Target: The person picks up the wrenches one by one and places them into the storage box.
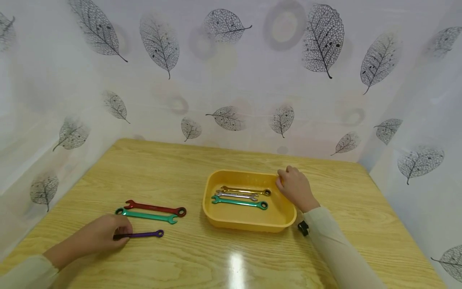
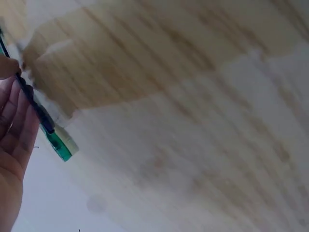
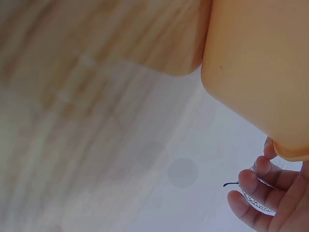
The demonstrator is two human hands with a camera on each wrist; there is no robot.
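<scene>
My left hand point(image 1: 102, 233) pinches a purple combination wrench point(image 1: 146, 234) at the table's left, its ring end pointing right. The left wrist view has this wrench point(image 2: 35, 104) between thumb and fingers, dark in shadow. Just behind it lie a green wrench point(image 1: 149, 216) and a red wrench point(image 1: 155, 207). With curled fingers, my right hand point(image 1: 296, 188) holds the yellow plastic bin point(image 1: 249, 227) by its back right corner. Inside the bin are a gold wrench point(image 1: 249, 190), a silver wrench point(image 1: 238, 195) and a green wrench point(image 1: 240, 202), roughly parallel.
The wood-grain table point(image 1: 173, 257) ends at a pale curtain point(image 1: 231, 80) printed with leaves, which also hangs along both sides. A small black object point(image 1: 303, 228) is by the right cuff, beside the bin.
</scene>
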